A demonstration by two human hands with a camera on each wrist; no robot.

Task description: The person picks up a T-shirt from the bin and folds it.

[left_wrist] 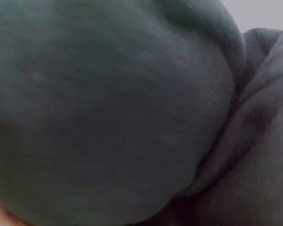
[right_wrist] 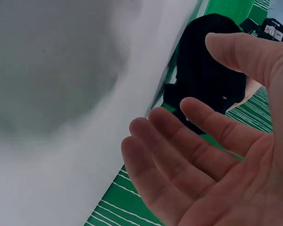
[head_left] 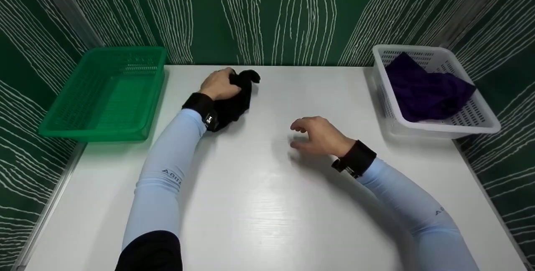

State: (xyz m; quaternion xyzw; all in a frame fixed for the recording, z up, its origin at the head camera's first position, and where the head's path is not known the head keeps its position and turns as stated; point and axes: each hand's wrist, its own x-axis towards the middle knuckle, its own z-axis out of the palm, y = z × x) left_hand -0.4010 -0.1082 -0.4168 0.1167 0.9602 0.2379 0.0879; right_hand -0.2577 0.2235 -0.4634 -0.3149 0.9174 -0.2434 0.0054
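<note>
My left hand (head_left: 220, 85) grips a crumpled black cloth (head_left: 236, 99) over the back left part of the white table, to the right of the green basket. Dark fabric (left_wrist: 108, 103) fills nearly all of the left wrist view, with its folds at the right. In the head view my right hand (head_left: 319, 136) hovers over the middle of the table, apart from the cloth. Its fingers (right_wrist: 170, 160) are relaxed and slightly bent, and the palm is bare. The black cloth (right_wrist: 207, 61) also appears beyond the right hand's thumb.
A green plastic basket (head_left: 152, 95) stands at the back left of the white table (head_left: 259, 187). At the back right is a white basket (head_left: 388, 99) with a dark purple cloth (head_left: 422, 87) in it. Green walls (head_left: 284, 20) with white streaks enclose the back and sides.
</note>
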